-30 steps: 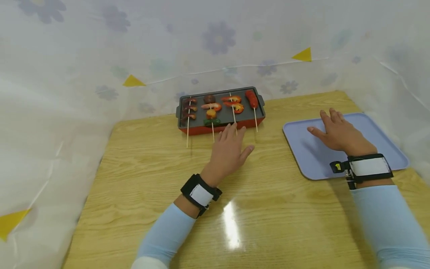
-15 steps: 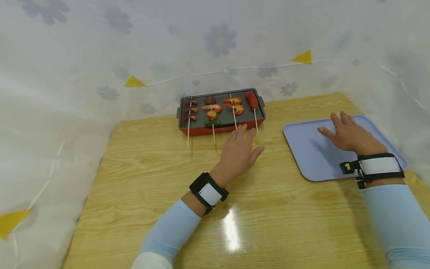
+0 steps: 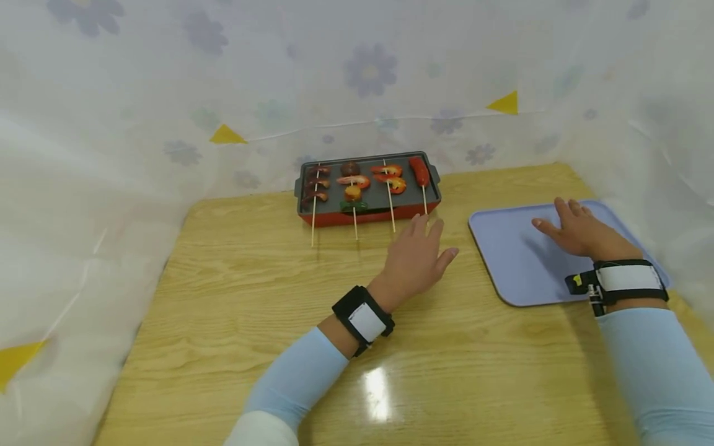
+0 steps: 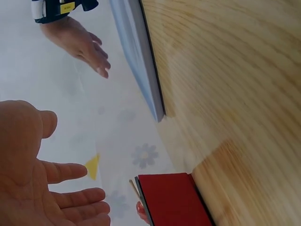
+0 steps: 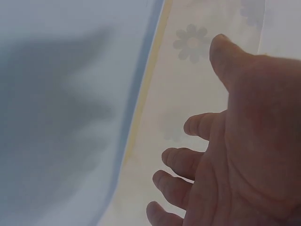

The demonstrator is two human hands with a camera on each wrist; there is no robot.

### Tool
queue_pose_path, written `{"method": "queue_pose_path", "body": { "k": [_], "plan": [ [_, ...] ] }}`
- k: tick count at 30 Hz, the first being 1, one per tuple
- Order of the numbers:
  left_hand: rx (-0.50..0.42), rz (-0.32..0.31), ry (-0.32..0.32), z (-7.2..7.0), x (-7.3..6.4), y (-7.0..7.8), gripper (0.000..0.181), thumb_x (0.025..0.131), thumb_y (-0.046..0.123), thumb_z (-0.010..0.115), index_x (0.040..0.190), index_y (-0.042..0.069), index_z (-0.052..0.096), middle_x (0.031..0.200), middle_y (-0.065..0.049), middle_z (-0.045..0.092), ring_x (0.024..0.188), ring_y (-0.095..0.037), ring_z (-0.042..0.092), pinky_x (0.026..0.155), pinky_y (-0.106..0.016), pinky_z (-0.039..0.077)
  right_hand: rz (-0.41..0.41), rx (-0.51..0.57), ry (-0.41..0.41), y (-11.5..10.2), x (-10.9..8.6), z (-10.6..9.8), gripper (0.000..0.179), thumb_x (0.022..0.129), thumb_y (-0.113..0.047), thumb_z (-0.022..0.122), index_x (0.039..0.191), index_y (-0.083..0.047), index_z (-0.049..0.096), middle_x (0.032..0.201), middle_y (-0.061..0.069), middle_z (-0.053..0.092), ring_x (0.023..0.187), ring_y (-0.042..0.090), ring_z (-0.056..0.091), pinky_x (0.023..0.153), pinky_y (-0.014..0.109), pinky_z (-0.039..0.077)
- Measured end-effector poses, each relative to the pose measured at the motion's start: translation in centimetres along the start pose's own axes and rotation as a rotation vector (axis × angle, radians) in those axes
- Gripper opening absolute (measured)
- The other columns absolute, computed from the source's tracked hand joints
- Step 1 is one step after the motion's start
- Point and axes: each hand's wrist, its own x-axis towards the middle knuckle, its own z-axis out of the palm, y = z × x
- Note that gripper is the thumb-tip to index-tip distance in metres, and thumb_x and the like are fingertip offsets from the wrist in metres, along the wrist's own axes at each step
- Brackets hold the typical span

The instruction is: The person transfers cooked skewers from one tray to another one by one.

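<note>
Left hand [image 3: 415, 260] hovers open over counter [image 3: 234, 310], just short of sausage skewer [image 3: 421, 183] on grill [image 3: 368, 186]. Right hand [image 3: 582, 234] open, apparently above tray [image 3: 513, 260]. Reach underway — next: pinch the stick end.

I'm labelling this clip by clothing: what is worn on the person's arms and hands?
Both hands, left hand and right hand, are bare. Each arm has a light blue sleeve and a black wrist strap with a white panel; the right strap shows a small yellow tag.
</note>
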Motion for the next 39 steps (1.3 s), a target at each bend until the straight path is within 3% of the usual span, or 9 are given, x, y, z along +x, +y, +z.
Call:
{"method": "queue_pose_path", "body": {
  "k": [5, 12, 20, 27, 34, 39],
  "plan": [
    [-0.028, 0.018, -0.042, 0.4, 0.2, 0.9, 0.067, 0.102, 0.053, 0.029, 0.153, 0.009, 0.035, 0.155, -0.017, 0.037, 0.144, -0.028, 0.037, 0.114, -0.035, 0.04, 0.015, -0.02, 0.004, 1.3, 0.0, 0.6, 0.099, 0.1, -0.061, 0.021, 0.147, 0.021, -0.01, 0.144, 0.056, -0.006, 0.133, 0.069, -0.003, 0.106, 0.079, 0.01],
    [-0.136, -0.006, -0.12, 0.7, 1.5, 2.6, 0.068, 0.101, 0.055, 0.027, 0.154, 0.012, 0.035, 0.151, -0.011, 0.042, 0.137, -0.021, 0.045, 0.103, -0.034, 0.05, 0.043, -0.026, -0.008, 2.8, -0.2, 1.2, 0.1, 0.1, -0.061, 0.022, 0.145, 0.024, -0.007, 0.141, 0.058, -0.001, 0.132, 0.07, 0.001, 0.106, 0.078, 0.011],
    [-0.136, 0.01, -0.188, 0.8, 3.3, 4.6, 0.068, 0.101, 0.057, 0.025, 0.154, 0.015, 0.034, 0.148, -0.007, 0.047, 0.129, -0.018, 0.051, 0.102, -0.029, 0.048, 0.064, -0.042, -0.003, 3.8, -0.4, 1.8, 0.102, 0.099, -0.062, 0.024, 0.144, 0.027, -0.003, 0.139, 0.059, 0.002, 0.13, 0.071, 0.006, 0.107, 0.077, 0.014],
    [-0.107, -0.006, -0.244, 2.6, 4.5, 5.6, 0.065, 0.1, 0.06, 0.025, 0.152, 0.023, 0.038, 0.143, 0.0, 0.052, 0.124, -0.018, 0.055, 0.096, -0.033, 0.051, 0.067, -0.127, 0.045, 4.5, -0.9, 1.3, 0.107, 0.094, -0.064, 0.04, 0.14, 0.029, 0.017, 0.137, 0.056, 0.021, 0.124, 0.068, 0.025, 0.101, 0.076, 0.029],
    [-0.112, -0.021, -0.279, 3.6, 5.3, 7.3, 0.063, 0.099, 0.062, 0.025, 0.149, 0.027, 0.041, 0.136, 0.005, 0.056, 0.118, -0.016, 0.059, 0.09, -0.033, 0.054, 0.122, -0.164, 0.059, 5.6, -1.5, 0.4, 0.092, 0.092, -0.054, 0.055, 0.13, 0.028, 0.037, 0.129, 0.05, 0.041, 0.107, 0.064, 0.046, 0.089, 0.071, 0.043],
    [-0.154, -0.031, -0.278, 4.2, 5.7, 8.3, 0.062, 0.099, 0.06, 0.027, 0.149, 0.026, 0.042, 0.139, 0.006, 0.055, 0.122, -0.012, 0.057, 0.094, -0.029, 0.052, 0.176, -0.168, 0.094, 6.4, -2.4, 0.1, 0.068, 0.09, -0.033, 0.063, 0.112, 0.029, 0.047, 0.109, 0.046, 0.054, 0.084, 0.052, 0.057, 0.075, 0.062, 0.05]
  ]
}}
